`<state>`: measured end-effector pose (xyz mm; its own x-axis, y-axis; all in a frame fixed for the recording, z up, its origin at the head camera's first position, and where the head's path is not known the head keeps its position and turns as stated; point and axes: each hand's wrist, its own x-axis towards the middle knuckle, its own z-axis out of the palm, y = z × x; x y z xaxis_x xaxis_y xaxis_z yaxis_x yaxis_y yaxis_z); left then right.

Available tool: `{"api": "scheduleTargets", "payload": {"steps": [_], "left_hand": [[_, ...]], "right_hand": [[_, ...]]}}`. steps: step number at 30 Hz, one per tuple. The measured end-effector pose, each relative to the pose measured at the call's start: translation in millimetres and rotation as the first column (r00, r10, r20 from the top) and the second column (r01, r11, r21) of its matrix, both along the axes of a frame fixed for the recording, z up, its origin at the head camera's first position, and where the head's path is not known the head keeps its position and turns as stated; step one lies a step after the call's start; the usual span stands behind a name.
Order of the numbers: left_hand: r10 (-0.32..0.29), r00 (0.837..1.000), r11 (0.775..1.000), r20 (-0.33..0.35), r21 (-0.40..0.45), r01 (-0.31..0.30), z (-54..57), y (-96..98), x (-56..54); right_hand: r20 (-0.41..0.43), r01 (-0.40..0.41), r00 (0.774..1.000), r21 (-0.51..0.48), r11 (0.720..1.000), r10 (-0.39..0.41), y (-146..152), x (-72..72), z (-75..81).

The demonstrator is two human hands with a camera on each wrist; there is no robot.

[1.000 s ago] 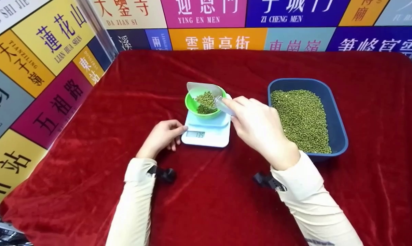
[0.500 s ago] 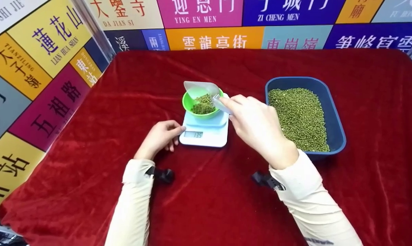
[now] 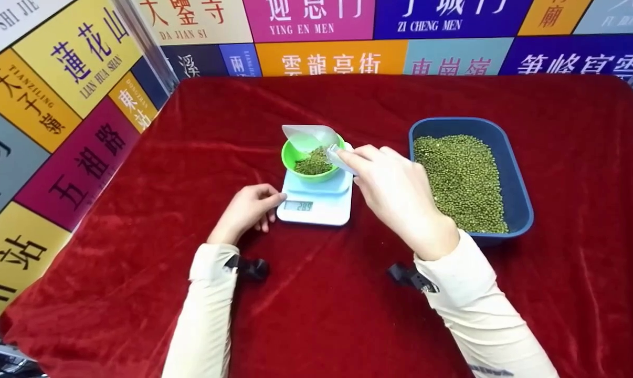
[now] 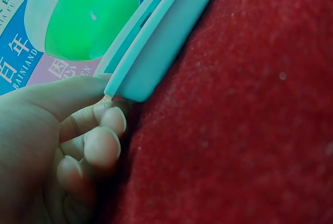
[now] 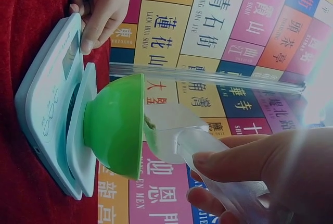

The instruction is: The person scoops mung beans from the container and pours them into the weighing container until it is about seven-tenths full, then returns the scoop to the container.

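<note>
My right hand (image 3: 398,191) grips the handle of a clear plastic scoop (image 3: 307,136), tilted over a green bowl (image 3: 289,156). Green beans (image 3: 313,163), likely mung beans, lie in the bowl at the scoop's mouth. The bowl stands on a white kitchen scale (image 3: 328,211), whose display seems to read 289. My left hand (image 3: 248,210) is at the scale's front left corner. In the left wrist view its thumb rests on the scale's edge with the index fingertip just under it, pinching the corner; its other fingers curl below. From the right wrist view, the scoop (image 5: 171,138) dips inside the bowl's rim.
A dark blue tub (image 3: 521,212) holding many of the same beans (image 3: 461,184) stands to the right of the scale. Red cloth (image 3: 316,304) covers the table. Panels with printed lettering (image 3: 329,60) stand behind and to the left.
Beans have slid off the scoop into the bowl, and the pile there is larger. The scale's display has gone from about 135 to about 289. Both hands stay nearly in place.
</note>
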<state>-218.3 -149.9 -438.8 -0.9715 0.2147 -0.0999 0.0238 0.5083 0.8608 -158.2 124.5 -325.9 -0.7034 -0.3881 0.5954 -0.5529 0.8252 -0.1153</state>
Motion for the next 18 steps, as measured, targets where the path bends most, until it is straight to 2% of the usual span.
{"api": "scheduleTargets", "payload": {"steps": [9,18], "left_hand": [[0.002,1.0,1.0,0.0,-0.003,-0.002,-0.6,0.0,-0.3],[0.0,1.0,1.0,-0.005,-0.004,0.0,-0.4,-0.1,-0.4]], "right_hand": [[-0.065,-0.009,0.998,0.006,1.0,0.01,-2.1,0.6,1.1],[-0.091,-0.012,0.996,0.015,1.0,0.013,-3.5,1.0,1.9]]}}
